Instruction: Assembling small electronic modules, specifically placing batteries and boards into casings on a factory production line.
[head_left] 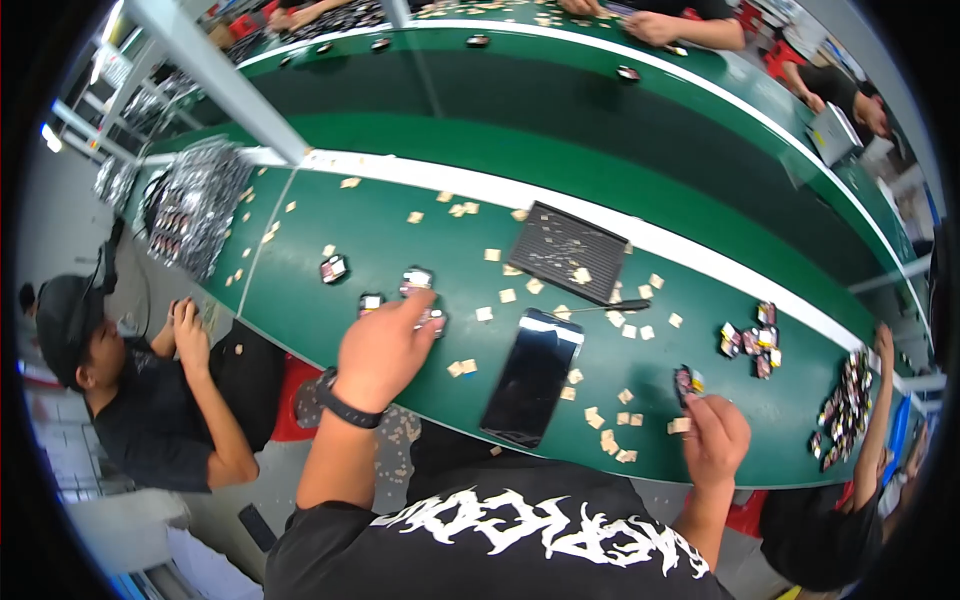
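Note:
My left hand (385,350) is over a cluster of small black parts with pale and pink labels, its fingers curled down. One labelled part (416,281) lies just beyond its fingertips, and another (435,321) touches its right side. At the right, my right hand (718,435) closes its fingertips at the near end of a small dark part (688,383) with pink and yellow on it. A small beige square (680,425) is against those fingers; whether it is gripped cannot be told. Between my hands lies a smartphone (533,378) with a dark screen.
Beige squares (484,314) are scattered over the green table (300,310). Beyond the phone are a black ribbed tray (570,250) and a black-handled screwdriver (628,306). Dark parts are piled (752,342) at right. Silvery packs (195,205) lie far left. Co-workers sit on both sides.

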